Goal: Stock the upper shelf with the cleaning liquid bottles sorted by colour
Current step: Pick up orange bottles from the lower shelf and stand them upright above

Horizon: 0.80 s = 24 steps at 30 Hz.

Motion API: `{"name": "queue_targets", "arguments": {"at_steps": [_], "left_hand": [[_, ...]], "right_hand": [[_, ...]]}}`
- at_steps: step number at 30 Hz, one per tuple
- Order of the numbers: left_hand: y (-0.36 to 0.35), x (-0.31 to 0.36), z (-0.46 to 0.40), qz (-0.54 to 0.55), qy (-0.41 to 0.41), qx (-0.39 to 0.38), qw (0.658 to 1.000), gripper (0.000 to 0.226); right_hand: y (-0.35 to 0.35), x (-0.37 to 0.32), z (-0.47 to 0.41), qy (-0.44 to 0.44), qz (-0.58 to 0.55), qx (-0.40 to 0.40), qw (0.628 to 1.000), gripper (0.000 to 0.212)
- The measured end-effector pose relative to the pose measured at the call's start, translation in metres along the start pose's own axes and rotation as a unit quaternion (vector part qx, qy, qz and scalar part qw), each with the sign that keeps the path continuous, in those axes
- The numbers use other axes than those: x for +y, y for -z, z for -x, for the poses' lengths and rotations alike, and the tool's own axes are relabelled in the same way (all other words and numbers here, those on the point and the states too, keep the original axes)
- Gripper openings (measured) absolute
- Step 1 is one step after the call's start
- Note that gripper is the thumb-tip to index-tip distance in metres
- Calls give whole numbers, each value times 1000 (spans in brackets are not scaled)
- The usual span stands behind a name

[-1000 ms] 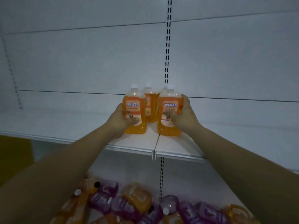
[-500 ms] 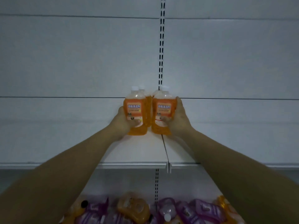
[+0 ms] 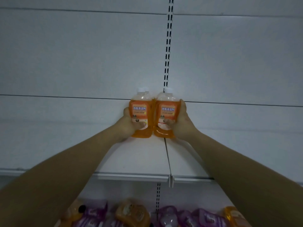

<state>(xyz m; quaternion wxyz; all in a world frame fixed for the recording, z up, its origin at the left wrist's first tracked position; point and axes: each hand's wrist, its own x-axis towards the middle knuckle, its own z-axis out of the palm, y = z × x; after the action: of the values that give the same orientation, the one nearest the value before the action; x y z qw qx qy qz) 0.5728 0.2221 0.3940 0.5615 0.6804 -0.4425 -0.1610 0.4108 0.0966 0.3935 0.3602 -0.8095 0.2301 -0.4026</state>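
At shelf (image 3: 136, 159) back, left hand (image 3: 127, 126) & right hand (image 3: 181, 124) each grip touching orange bottles (image 3: 141, 115), open shelf either side.

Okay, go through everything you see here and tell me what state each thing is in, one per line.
Left hand: grips the left orange bottle, upright on the upper shelf.
Right hand: grips the right orange bottle, upright, sides touching.
Rear bottles: upright, mostly hidden.
Purple and orange bottles below: lying jumbled.
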Motion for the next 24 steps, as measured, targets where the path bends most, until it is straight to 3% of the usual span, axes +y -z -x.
{"name": "queue_targets", "arguments": {"at_steps": [7,12,18,24], "left_hand": [[-2,-1,-1,-1,-6,-5,1000,73],[8,1,-2,-40,-12,-1,999,72],[46,-10,-4,-73,9,15,997,78],[62,-8,-14,-119,2,16,993,58]], "right_hand": [[2,-2,-1,-2,15,-24,1000,93],[-2,-4,-1,-8,13,15,1000,100],[-13,-12,-2,7,24,-30,999,85],[-17,-14,-2,-3,34,-20,999,80]]}}
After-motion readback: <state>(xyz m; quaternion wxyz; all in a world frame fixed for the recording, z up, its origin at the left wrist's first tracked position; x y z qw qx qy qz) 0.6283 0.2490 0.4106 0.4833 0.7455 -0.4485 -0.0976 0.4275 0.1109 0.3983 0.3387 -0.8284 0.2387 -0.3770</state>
